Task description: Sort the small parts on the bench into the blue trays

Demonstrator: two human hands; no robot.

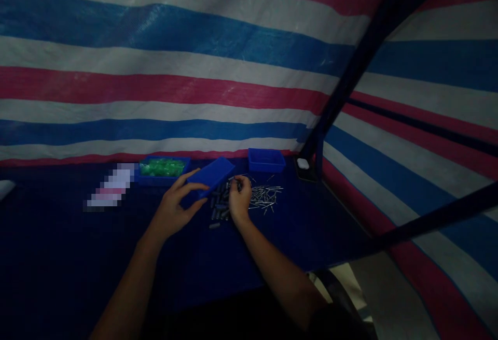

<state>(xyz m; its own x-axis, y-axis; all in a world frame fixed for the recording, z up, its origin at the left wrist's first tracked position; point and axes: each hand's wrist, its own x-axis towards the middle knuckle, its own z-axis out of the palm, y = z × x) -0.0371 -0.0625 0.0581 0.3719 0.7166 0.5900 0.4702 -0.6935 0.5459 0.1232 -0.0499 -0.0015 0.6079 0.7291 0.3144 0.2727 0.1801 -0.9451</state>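
My left hand (pixel 177 206) grips a blue rectangular tray (pixel 210 176) by its near end and holds it tilted above the dark blue table (pixel 116 257). My right hand (pixel 239 200) is closed in a pinch over a scatter of small dark cylindrical parts (pixel 220 208), just right of the tray. What the fingertips hold is too small to make out. A pile of thin silver metal pins (pixel 264 195) lies right of my right hand.
A blue bin of green pieces (pixel 162 168) stands at the back left. Another blue bin (pixel 266 159) sits at the back right, with a small white object (pixel 302 164) beside it. A striped tarp wall (pixel 155 86) and dark frame poles (pixel 350 70) close in the table.
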